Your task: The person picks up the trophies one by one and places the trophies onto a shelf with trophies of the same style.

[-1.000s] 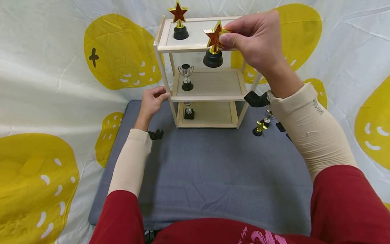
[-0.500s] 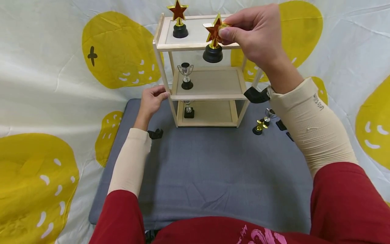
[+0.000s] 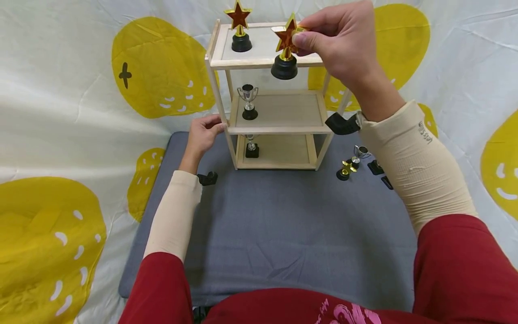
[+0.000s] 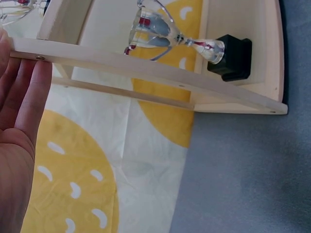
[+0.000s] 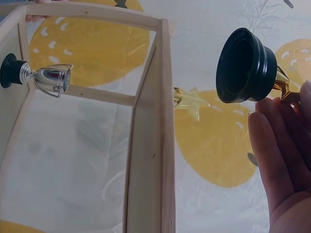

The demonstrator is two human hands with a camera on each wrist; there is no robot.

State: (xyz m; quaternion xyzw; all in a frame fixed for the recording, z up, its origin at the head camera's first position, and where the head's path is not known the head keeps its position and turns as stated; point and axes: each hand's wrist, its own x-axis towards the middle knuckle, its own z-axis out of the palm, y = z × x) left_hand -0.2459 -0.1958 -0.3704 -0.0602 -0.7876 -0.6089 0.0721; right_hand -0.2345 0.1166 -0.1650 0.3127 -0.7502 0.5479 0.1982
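My right hand [image 3: 346,42] pinches a gold star trophy [image 3: 286,42] by its star, black base down, in front of the top tier of a wooden shelf [image 3: 279,130]. The right wrist view looks at the hollow underside of its black base [image 5: 243,68]. My left hand [image 3: 203,135] grips the shelf's left front post at middle-tier height, fingers [image 4: 34,97] behind the wood. Another star trophy [image 3: 240,42] stands at the left of the top tier. One silver cup trophy [image 3: 248,105] is on the middle tier, and another silver cup [image 4: 233,56] with a square black base is on the bottom.
On the grey table [image 3: 283,225], right of the shelf, are a small gold star trophy [image 3: 344,173] and a silver cup [image 3: 358,155]. Small black objects [image 3: 375,167] lie beside them, partly behind my right forearm. A patterned cloth [image 3: 162,67] hangs behind and beside the table.
My right hand has risen slightly with the star trophy, whose base now overlaps the top tier's front edge in the head view. My left hand keeps its grip on the post.
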